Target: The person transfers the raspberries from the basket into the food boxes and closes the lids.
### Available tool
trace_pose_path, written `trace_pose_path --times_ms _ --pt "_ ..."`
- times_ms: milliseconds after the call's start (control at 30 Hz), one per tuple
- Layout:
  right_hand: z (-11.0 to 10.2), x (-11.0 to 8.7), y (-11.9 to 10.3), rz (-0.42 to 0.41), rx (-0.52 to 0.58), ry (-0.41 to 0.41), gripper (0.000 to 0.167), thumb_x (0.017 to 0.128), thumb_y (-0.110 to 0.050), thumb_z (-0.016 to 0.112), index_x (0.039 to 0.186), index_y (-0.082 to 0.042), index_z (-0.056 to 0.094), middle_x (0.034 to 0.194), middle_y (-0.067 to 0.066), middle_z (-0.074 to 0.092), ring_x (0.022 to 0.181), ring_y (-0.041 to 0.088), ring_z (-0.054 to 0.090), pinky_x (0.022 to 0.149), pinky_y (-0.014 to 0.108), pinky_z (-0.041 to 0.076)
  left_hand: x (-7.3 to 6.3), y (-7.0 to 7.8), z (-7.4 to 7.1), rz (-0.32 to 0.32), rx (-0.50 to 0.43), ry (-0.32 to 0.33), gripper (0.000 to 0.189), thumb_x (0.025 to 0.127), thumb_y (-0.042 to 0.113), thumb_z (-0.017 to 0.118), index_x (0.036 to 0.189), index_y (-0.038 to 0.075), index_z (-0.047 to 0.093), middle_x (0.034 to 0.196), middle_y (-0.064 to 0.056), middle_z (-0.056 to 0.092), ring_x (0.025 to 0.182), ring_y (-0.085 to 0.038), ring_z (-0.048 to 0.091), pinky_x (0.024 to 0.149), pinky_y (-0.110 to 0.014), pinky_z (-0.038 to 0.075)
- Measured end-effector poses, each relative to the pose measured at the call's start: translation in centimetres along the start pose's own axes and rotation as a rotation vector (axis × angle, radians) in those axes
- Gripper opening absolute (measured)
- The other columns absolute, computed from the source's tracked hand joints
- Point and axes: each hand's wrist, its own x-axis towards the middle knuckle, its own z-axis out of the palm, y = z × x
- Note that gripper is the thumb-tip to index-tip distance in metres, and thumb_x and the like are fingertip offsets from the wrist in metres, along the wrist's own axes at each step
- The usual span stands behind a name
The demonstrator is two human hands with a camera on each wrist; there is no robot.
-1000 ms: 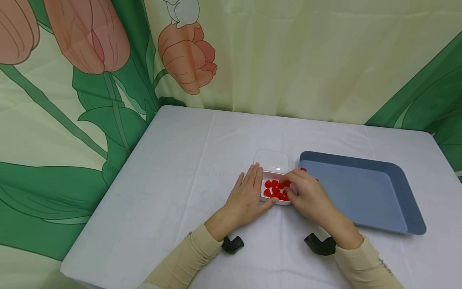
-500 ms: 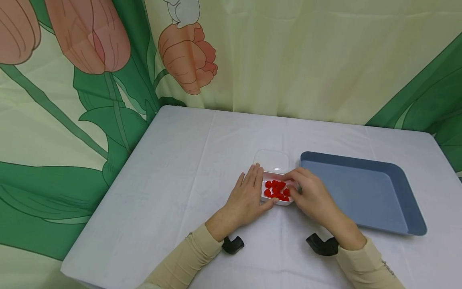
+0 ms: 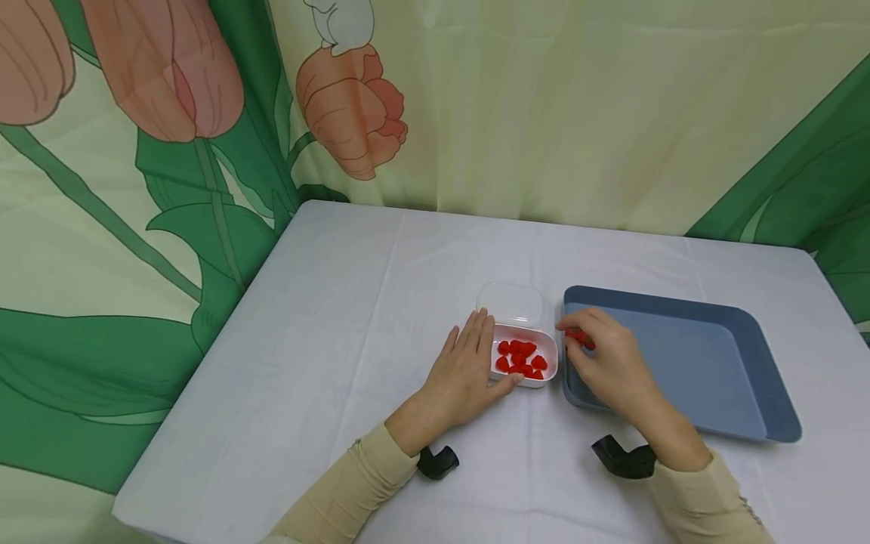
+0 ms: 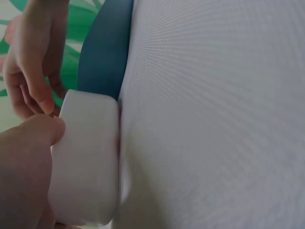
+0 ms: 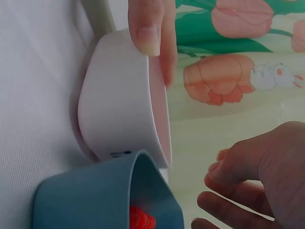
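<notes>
A small white box holds several small red strawberry-like pieces. My left hand rests along the box's left side, fingers straight, with its thumb over the near rim. My right hand hovers above the left edge of a blue-grey tray, fingers loosely bent. Red pieces in the tray show through the gap between thumb and forefinger. In the right wrist view, nothing shows between the fingers of the right hand, and a red piece lies inside the tray.
A clear plastic lid lies on the white-covered table just behind the box. The tray's left wall stands close beside the box. A curtain with printed tulips hangs behind the table.
From inside the box my right hand has moved right to the tray's left edge. Fewer red pieces lie at the box's right end than a second ago. My left hand has stayed still.
</notes>
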Motion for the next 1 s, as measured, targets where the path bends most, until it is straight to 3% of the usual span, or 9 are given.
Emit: trace_pose_path --times_ms 333,733,1000 --pt "-0.7 -1.2 1.5 0.068 -0.047 0.007 0.022 0.077 0.015 0.07 0.094 0.0 0.069 0.095 0.01 0.066 0.081 0.022 0.063 0.069 0.044 0.057 0.2 0.4 0.2 0.004 -0.007 -0.003 0.094 0.093 0.06 0.053 0.158 0.005 0.014 0.166 -0.011 0.017 0.155 -0.027 0.016 0.124 -0.049 0.021" --pt "-0.7 -2.4 2.5 0.22 -0.055 -0.116 0.023 0.081 0.007 0.068 0.103 0.0 0.069 0.1 0.014 0.065 0.087 0.03 0.063 0.072 0.044 0.054 0.0 0.5 0.5 0.0 -0.019 0.004 0.094 0.092 0.059 0.055 0.158 0.004 0.017 0.166 -0.012 0.018 0.154 -0.028 0.017 0.123 -0.05 0.022" --pt "-0.7 -2.0 2.7 0.236 -0.057 -0.091 0.021 0.082 0.007 0.065 0.102 0.002 0.069 0.102 0.019 0.065 0.087 0.033 0.062 0.072 0.048 0.053 -0.1 0.4 0.4 -0.022 -0.013 0.018 0.095 0.091 0.059 0.057 0.158 0.005 0.016 0.166 -0.011 0.018 0.154 -0.028 0.017 0.123 -0.05 0.023"
